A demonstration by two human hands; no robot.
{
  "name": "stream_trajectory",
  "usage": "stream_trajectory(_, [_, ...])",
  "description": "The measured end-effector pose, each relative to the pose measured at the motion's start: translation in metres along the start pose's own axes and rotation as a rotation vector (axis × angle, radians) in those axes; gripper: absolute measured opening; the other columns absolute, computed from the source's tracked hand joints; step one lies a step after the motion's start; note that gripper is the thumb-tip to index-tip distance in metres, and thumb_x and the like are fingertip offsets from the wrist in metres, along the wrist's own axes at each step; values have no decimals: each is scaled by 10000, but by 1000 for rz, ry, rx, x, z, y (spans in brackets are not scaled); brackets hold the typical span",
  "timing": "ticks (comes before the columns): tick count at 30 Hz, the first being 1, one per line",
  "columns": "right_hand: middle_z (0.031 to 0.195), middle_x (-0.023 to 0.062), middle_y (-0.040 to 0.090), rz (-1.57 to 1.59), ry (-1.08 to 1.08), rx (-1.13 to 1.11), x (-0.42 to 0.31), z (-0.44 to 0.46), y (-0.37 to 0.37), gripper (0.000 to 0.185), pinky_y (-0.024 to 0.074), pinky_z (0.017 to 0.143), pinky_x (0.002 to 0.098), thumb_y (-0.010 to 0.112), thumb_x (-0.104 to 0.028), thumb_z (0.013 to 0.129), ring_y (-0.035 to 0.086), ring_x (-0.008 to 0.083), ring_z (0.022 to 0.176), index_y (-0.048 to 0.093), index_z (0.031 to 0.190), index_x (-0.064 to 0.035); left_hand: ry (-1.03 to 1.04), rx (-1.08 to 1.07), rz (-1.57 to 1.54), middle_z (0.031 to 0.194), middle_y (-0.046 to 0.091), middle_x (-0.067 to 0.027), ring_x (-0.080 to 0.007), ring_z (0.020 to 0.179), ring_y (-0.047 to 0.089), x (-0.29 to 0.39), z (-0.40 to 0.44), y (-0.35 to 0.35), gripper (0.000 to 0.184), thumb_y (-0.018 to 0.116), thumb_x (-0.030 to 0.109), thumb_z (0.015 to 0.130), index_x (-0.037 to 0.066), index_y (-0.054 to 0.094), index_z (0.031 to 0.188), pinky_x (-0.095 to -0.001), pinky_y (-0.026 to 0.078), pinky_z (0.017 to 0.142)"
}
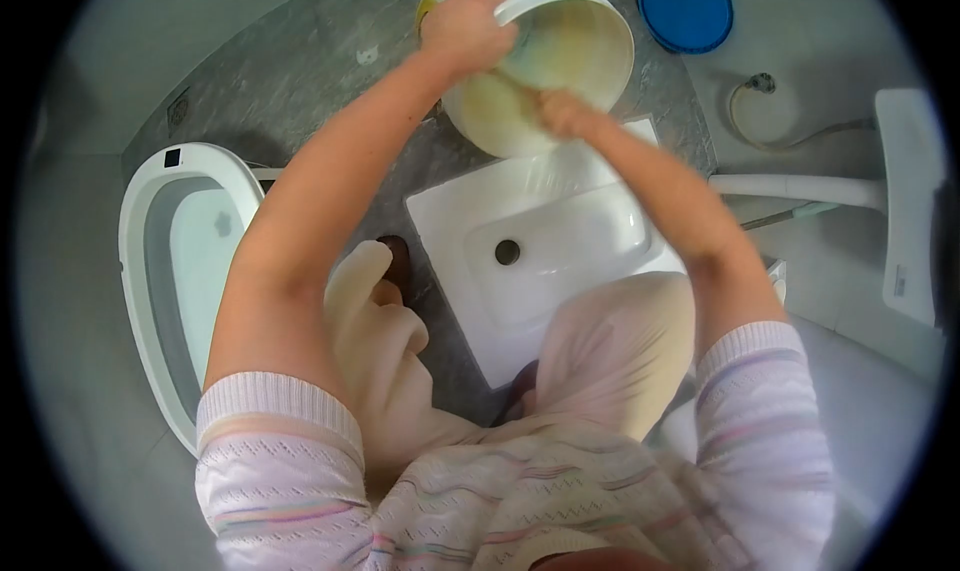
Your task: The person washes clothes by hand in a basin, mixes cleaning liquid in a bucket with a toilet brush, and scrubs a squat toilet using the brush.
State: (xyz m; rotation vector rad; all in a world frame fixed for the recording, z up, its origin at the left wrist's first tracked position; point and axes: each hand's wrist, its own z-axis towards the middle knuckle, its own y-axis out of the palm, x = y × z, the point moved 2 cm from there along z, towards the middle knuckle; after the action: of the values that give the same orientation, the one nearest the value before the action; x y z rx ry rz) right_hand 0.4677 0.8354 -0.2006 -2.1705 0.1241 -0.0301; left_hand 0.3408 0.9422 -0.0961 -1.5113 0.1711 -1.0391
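A large white bucket (590, 56) is tilted on its side, its mouth turned toward me and its inside stained yellowish. Its lower rim is by the back edge of a white floor basin (450, 216) with a round dark drain hole. My left hand (468, 33) grips the bucket's upper left rim. My right hand (568, 114) is in the bucket's mouth, fingers curled and smeared by motion. A faint streak runs from it along the inner wall; I cannot make out what it holds.
To the left stands a white oval tub (140, 241) with water in it. A round blue lid (686, 11) lies at the upper right. A thin hose (735, 111) and a white pipe (800, 189) are on the right. My knees flank the basin.
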Motion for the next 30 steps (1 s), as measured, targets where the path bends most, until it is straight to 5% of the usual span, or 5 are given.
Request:
stream_trajectory(8, [849,157,618,173,104,5,46,-1,-3,467,472,639,369,418,-186,816,603,293,712,358,1273,-106,37,-50,58,928,525,-136,-302,865,541,3,-1,-5,532,483,271,710,418,399,1214,-384,433,780])
stream_trajectory(11, [774,149,614,410,-198,540,14,-14,59,462,461,525,336,406,-197,841,573,283,573,339,1288,-102,46,-172,89,1048,519,-155,-290,941,535,17,-2,-9,568,520,376,707,311,393,1256,-345,426,821])
stream_trajectory(15, [706,179,580,1256,120,81,-90,-118,17,470,449,554,368,319,-110,852,554,313,580,303,1315,-181,26,17,28,1028,545,-198,-352,895,550,10,1,-22,487,525,192,703,236,481,1186,-413,447,783])
stream_trajectory(21, [749,164,553,431,208,127,7,-80,40,418,449,583,374,295,-110,858,553,257,643,362,1271,-104,109,32,-56,1054,526,-193,-353,931,534,-4,11,-12,484,536,255,702,268,481,1183,-409,431,815])
stream_trajectory(30, [739,183,557,720,-11,385,-19,-127,100,473,450,655,363,331,-102,846,564,269,662,290,1315,-148,19,-14,-44,1066,533,-185,-357,947,525,-1,0,-33,502,559,273,701,260,469,1195,-408,425,821])
